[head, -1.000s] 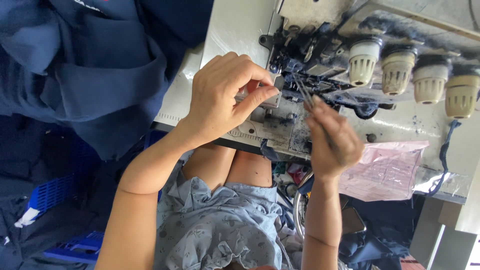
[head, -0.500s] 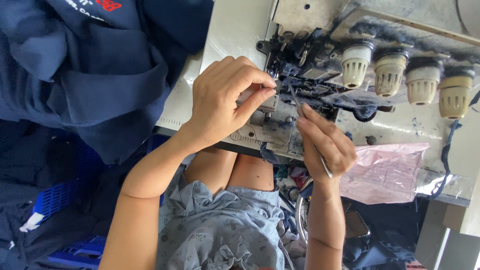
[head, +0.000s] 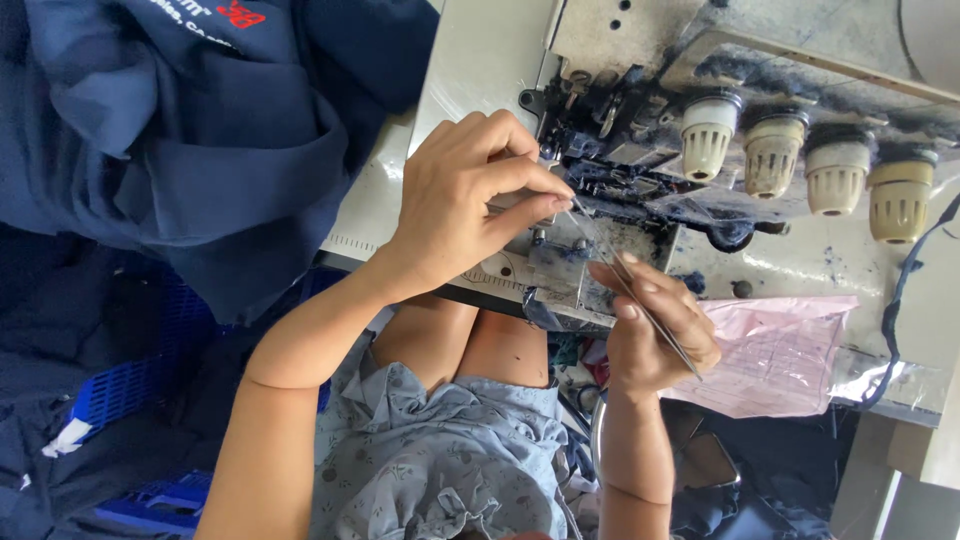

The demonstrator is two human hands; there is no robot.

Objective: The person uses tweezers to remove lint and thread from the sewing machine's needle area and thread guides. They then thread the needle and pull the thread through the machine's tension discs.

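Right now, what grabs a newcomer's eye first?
Two bare hands meet at centre: the left hand pinches at the sewing machine needle area, and the right hand holds thin tweezers pointed there. Four ribbed cream knobs line the machine's upper right; dark blue cloth is heaped at left.

a crumpled pink plastic bag (head: 775,355) hangs at the sewing machine's (head: 800,250) front edge, just right of the right hand (head: 655,330). white and red printed lettering (head: 215,12) marks the navy garment (head: 190,130), top left.
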